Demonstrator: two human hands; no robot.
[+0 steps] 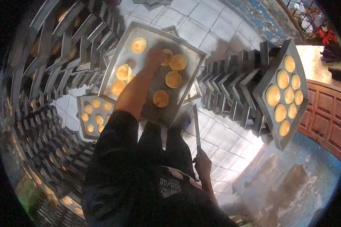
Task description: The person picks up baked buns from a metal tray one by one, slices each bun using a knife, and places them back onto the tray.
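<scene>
My left hand (155,59) reaches over a metal baking tray (149,107) and grips a round golden bun (166,57). Its fingers are partly blurred and in shadow. Several more buns lie on this tray, among them one bun (173,80) near the middle and another bun (139,45) by the far left corner. My forearm hides part of the tray's left side. Lower on the right, my right hand (203,165) is closed around the end of a long, thin knife (196,126), whose blade points up towards the tray's near right side.
Tall stacks of crisscrossed trays (231,85) stand on the right, topped by a tray (279,133) full of buns. Further tray stacks (70,49) line the left. A lower tray of buns (83,126) sits left of my legs. White tiles (216,132) cover the floor.
</scene>
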